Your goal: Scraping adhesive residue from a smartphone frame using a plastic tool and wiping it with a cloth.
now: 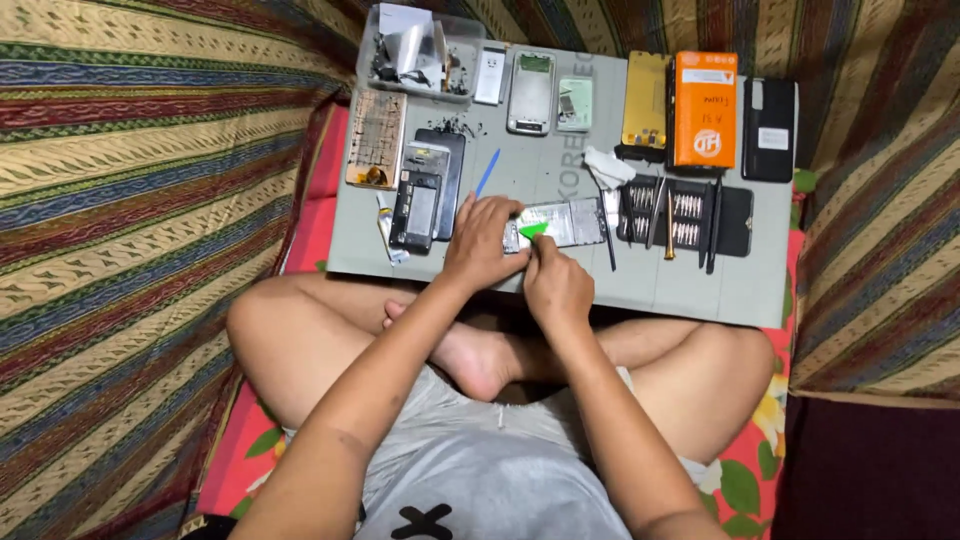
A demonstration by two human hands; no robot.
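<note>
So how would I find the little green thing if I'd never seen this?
Look at the grey work mat across the person's crossed legs, and find its near edge where both hands meet. The right hand pinches a small green pick against a silvery flat phone part. It is the only bright green, triangle-shaped piece there.

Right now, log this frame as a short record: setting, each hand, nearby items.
setting: person seated cross-legged at a grey work mat
left hand: pressing on an opened phone
right hand: pinching a green pick at the phone's edge
nearby: screwdriver bit set, orange box, blue pry tool, parts tray
</note>
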